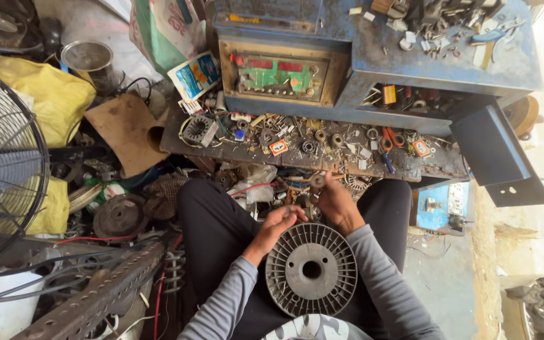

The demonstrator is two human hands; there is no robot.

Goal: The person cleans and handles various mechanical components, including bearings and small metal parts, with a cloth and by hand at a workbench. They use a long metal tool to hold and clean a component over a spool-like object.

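A round grey ribbed spool with a hole in its middle lies flat on my lap, between my dark trouser legs. My left hand is curled just above the spool's upper left edge, fingers closed on something too small to make out. My right hand reaches forward above the spool and pinches a small round metal part near the front edge of the low workbench. Both arms wear grey sleeves.
The workbench is strewn with bearings, washers, orange-handled scissors and a wound motor stator. Behind it stands a blue machine with a control panel. A standing fan and yellow sacks are at left, a dark pulley on the floor.
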